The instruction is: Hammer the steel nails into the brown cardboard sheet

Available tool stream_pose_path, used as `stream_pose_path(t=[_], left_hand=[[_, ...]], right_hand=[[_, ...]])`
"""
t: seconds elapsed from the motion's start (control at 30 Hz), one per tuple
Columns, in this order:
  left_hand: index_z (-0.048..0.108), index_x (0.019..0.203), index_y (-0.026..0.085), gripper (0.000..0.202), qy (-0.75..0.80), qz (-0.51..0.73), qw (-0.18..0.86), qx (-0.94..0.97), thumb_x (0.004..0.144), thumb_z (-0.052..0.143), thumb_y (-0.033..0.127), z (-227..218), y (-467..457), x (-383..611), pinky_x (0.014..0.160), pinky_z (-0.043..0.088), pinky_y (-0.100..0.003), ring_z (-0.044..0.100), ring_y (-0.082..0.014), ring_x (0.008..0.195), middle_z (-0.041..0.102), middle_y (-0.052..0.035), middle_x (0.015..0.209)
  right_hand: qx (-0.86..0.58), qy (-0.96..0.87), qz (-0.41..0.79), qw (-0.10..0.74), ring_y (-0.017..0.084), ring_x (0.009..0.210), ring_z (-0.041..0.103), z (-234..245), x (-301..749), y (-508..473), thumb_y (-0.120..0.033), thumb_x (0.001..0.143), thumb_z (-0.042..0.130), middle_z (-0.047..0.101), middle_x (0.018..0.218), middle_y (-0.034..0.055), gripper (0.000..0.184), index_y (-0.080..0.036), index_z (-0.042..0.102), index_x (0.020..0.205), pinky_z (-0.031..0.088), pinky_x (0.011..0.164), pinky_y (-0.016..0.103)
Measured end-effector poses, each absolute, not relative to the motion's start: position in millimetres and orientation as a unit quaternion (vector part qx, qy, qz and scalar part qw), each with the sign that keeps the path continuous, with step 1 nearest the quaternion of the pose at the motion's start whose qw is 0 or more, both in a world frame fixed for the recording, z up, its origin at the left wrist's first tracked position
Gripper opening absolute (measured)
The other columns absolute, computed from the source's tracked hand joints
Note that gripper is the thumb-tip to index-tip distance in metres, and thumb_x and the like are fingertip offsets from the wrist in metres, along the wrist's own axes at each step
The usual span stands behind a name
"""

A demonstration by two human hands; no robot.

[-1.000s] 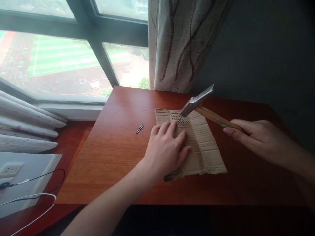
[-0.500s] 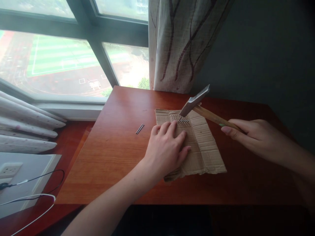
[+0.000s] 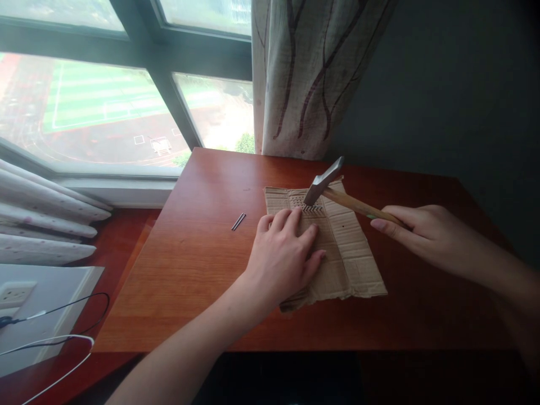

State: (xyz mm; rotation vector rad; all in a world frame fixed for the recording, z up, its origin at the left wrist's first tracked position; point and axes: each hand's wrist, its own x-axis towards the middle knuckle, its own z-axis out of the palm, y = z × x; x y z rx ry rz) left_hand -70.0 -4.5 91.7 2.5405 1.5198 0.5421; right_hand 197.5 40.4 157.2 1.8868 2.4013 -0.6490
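Note:
My right hand (image 3: 415, 228) is wrapped round the wooden handle of a hammer (image 3: 350, 201). The hammer's metal head is low over a small block with rows of holes (image 3: 298, 200), partly hiding it. Several short metal nails or pins (image 3: 314, 208) stand in a row along the near side of that block. My left hand (image 3: 282, 247) lies spread on a piece of corrugated cardboard (image 3: 358, 264), its fingertips at the block's near edge. Two thin metal nails (image 3: 238, 221) lie side by side on the table, left of my left hand.
The reddish-brown wooden table (image 3: 189, 270) carries the cardboard. Behind it hangs a patterned curtain (image 3: 307, 84) beside a window (image 3: 105, 95). A wall socket (image 3: 17, 293) with black and white cables (image 3: 59, 337) is at the lower left.
The hammer in my right hand has come down and slightly left, its head closer to the block. My left hand stays spread on the cardboard; the two loose nails have not moved.

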Motion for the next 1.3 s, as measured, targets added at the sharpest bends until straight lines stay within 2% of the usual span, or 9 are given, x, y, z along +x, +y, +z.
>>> stream_pose_path(t=[0.37,0.7,1.03,1.17,1.3], left_hand=[[0.068,0.125,0.023,0.041,0.505,0.176,0.069,0.842,0.097,0.051,0.047,91,-4,-70,0.1,0.039,-0.056,0.048,-0.0386,0.131,0.052,-0.0171,0.149],[0.068,0.125,0.023,0.04,0.504,0.182,0.064,0.842,0.097,0.051,0.046,92,-4,-70,0.099,0.04,-0.056,0.049,-0.0383,0.129,0.053,-0.0172,0.147],[0.066,0.125,0.023,0.04,0.505,0.184,0.075,0.84,0.096,0.052,0.047,92,-4,-70,0.1,0.039,-0.057,0.048,-0.0385,0.13,0.053,-0.0175,0.146],[0.066,0.125,0.023,0.039,0.499,0.186,0.082,0.842,0.096,0.054,0.047,94,-5,-71,0.104,0.037,-0.057,0.047,-0.0376,0.131,0.053,-0.0159,0.147],[0.062,0.129,0.022,0.039,0.516,0.222,0.061,0.825,0.097,0.054,0.043,97,4,-82,0.104,0.04,-0.053,0.048,-0.0349,0.131,0.054,-0.0146,0.145]], right_hand=[[0.588,0.782,-0.208,0.013,0.014,0.057,0.048,156,194,40,-0.067,0.097,0.042,0.051,0.06,-0.0038,0.051,-0.022,0.055,0.075,0.031,0.06,0.03],[0.582,0.787,-0.202,-0.003,0.014,0.054,0.047,156,193,41,-0.067,0.095,0.044,0.05,0.058,-0.0033,0.051,-0.023,0.054,0.072,0.031,0.056,0.029],[0.611,0.768,-0.181,-0.06,0.012,0.05,0.038,151,199,38,-0.071,0.094,0.044,0.037,0.054,-0.0049,0.056,-0.022,0.041,0.065,0.027,0.052,0.029],[0.626,0.755,-0.18,-0.083,0.012,0.052,0.04,146,204,37,-0.071,0.094,0.044,0.04,0.056,-0.0043,0.055,-0.022,0.046,0.068,0.029,0.053,0.029],[0.638,0.74,-0.19,-0.093,0.013,0.055,0.043,146,208,36,-0.071,0.094,0.044,0.046,0.058,-0.0034,0.054,-0.022,0.05,0.072,0.031,0.055,0.029]])
